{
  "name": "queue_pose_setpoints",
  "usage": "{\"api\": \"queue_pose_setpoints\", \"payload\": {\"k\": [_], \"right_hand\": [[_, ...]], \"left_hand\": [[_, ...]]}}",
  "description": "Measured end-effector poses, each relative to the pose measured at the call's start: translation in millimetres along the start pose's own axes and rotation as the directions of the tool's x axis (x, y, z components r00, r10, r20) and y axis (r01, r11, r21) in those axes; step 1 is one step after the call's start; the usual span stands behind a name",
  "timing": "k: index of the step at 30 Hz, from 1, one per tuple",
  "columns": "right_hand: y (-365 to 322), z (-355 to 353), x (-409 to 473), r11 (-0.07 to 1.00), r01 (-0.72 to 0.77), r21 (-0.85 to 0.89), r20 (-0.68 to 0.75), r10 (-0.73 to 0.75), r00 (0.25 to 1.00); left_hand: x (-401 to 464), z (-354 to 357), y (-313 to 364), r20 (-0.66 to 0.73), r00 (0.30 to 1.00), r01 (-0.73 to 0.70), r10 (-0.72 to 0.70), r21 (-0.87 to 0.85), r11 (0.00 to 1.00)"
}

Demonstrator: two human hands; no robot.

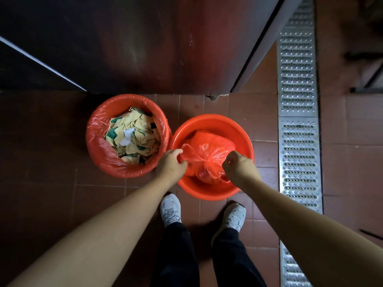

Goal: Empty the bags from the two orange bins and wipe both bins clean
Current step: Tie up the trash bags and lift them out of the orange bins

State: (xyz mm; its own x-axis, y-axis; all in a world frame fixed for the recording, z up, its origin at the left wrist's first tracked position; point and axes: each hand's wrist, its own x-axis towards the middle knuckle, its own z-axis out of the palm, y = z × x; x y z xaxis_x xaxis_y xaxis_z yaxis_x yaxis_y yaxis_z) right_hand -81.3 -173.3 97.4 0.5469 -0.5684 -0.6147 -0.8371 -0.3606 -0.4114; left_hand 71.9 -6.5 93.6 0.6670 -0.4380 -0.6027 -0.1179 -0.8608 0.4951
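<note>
Two orange bins stand side by side on the tiled floor. The left bin (97, 154) is lined with a red bag (93, 129) and filled with crumpled yellow-and-green paper (134, 137). Inside the right bin (209, 121) sits a gathered red bag (209, 148), its top pulled off the rim. My left hand (171, 164) grips one loose end of this bag at its left side. My right hand (238, 166) pinches the other end at its right side. Both hands hover over the near half of the right bin.
A dark metal cabinet (145, 48) rises right behind the bins. A perforated steel drain grate (298, 131) runs along the floor to the right. My white shoes (171, 209) stand just in front of the right bin on red-brown tiles.
</note>
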Motion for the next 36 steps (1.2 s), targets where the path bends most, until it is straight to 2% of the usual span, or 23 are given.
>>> {"api": "queue_pose_setpoints", "payload": {"k": [2,5,9,15,22,24,28,31,33,36], "right_hand": [[-17,-11,-5,0.999,-0.019,-0.049,0.036,0.021,0.999],[-58,-23,-16,0.992,0.037,-0.118,0.079,-0.028,0.996],[-114,-9,-21,0.988,0.104,-0.112,0.055,-0.099,0.994],[-178,57,-25,0.989,0.082,-0.122,-0.001,-0.082,0.997],[-246,147,-51,0.994,0.046,-0.096,0.017,-0.045,0.999],[-260,173,-54,0.995,0.045,-0.083,0.033,-0.042,0.999],[-268,219,-49,0.995,0.035,-0.095,0.057,-0.03,0.998],[-261,248,-36,0.992,0.057,-0.114,0.079,-0.048,0.996],[-251,267,-23,0.98,0.095,-0.174,0.086,-0.081,0.993],[-231,290,-7,0.917,0.208,-0.34,0.116,-0.179,0.977]], "left_hand": [[-8,-20,-1,-0.028,1.0,0.001,0.0,0.019,1.0],[-19,-59,-10,-0.027,0.999,-0.036,0.04,0.131,0.991],[-11,-104,-42,0.019,0.996,-0.084,0.082,0.289,0.954],[21,-161,-127,0.18,0.976,-0.199,0.121,0.519,0.831],[31,-218,-226,0.436,0.89,-0.401,0.135,0.607,0.686],[33,-225,-250,0.425,0.886,-0.435,0.185,0.624,0.649],[35,-215,-281,0.398,0.872,-0.483,0.285,0.601,0.637],[44,-193,-293,0.389,0.827,-0.562,0.406,0.594,0.575],[55,-177,-302,0.357,0.779,-0.614,0.516,0.6,0.512],[71,-153,-318,0.314,0.735,-0.648,0.601,0.586,0.487]]}}
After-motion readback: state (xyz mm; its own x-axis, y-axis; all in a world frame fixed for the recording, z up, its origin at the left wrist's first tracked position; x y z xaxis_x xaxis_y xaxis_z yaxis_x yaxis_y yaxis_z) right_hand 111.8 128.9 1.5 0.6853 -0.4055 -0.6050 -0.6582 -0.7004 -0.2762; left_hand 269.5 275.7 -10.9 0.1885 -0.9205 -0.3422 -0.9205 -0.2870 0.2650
